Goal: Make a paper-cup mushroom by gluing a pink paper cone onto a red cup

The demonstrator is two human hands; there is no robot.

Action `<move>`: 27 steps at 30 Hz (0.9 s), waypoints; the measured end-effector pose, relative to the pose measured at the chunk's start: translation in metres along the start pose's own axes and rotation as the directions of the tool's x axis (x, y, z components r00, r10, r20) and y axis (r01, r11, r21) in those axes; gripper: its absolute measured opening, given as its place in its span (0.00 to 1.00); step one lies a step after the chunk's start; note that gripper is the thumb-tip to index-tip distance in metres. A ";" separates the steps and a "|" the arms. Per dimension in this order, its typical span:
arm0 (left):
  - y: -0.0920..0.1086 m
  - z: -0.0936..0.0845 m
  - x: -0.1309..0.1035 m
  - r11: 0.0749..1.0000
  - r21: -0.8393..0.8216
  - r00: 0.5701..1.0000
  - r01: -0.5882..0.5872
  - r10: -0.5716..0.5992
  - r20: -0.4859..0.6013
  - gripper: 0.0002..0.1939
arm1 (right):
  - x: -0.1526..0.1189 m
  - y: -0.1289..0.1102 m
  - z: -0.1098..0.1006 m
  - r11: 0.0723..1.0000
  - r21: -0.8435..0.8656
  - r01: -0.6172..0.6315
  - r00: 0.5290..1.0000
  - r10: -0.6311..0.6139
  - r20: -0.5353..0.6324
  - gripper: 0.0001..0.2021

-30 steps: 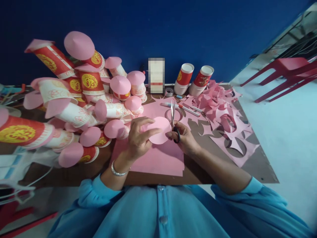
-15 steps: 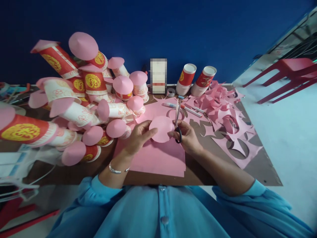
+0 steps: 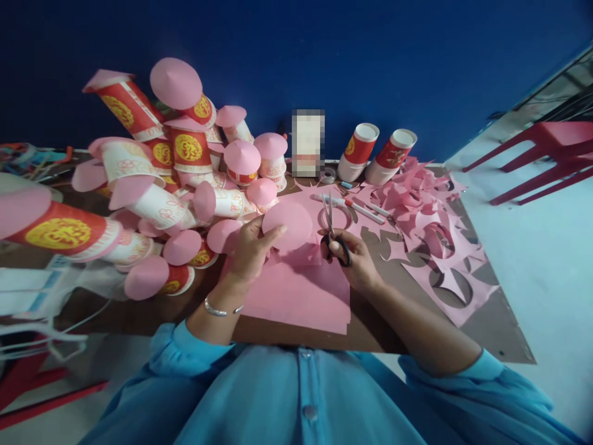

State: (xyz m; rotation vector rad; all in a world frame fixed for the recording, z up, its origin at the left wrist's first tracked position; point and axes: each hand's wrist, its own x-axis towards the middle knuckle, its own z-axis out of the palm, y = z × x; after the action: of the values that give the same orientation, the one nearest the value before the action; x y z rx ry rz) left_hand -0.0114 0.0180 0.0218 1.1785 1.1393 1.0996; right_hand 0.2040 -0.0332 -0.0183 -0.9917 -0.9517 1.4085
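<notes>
A round pink paper disc (image 3: 288,226) is pinched by my left hand (image 3: 252,250), thumb on top, above the stacked pink sheets (image 3: 296,293). To its right my right hand (image 3: 356,259) grips black-handled scissors (image 3: 329,216), whose blades point away from me and stand slightly apart. The disc and the scissors do not touch. Beneath the disc's right side, a smaller pink paper piece (image 3: 308,252) lies on the sheets. Beyond the scissors is a pink sheet with round cut-outs (image 3: 303,198).
Cup lanterns with pink cone tops (image 3: 189,148) crowd the left side. Two stacks of cups (image 3: 359,151) stand at the back beside tape (image 3: 329,175). Markers (image 3: 365,210) and pink scraps (image 3: 417,198) lie right of centre. A red stool (image 3: 551,142) is beyond the table.
My left hand has lifted the disc up and left, away from my right hand. The scissors' blades have spread apart, and the view has shifted slightly.
</notes>
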 end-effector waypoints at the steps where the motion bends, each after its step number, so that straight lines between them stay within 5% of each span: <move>1: 0.000 -0.001 0.001 1.000 -0.010 1.000 -0.007 0.007 -0.010 0.17 | -0.001 -0.001 0.000 0.999 -0.034 -0.005 0.999 0.006 0.032 0.24; 9: 0.007 -0.009 0.003 0.999 -0.044 1.000 -0.020 0.019 -0.018 0.16 | -0.006 -0.015 0.002 0.957 -0.267 -0.109 0.971 0.160 0.177 0.29; 27: 0.012 -0.014 0.006 0.998 0.036 0.990 -0.055 0.050 0.132 0.12 | -0.004 -0.015 -0.006 0.860 -0.510 0.026 0.957 0.125 0.260 0.29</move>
State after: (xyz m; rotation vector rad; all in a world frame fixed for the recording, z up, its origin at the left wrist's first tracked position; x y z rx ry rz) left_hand -0.0247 0.0264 0.0326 1.2987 1.0376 1.0272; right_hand 0.2150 -0.0363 -0.0061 -1.2232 -1.5840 1.3943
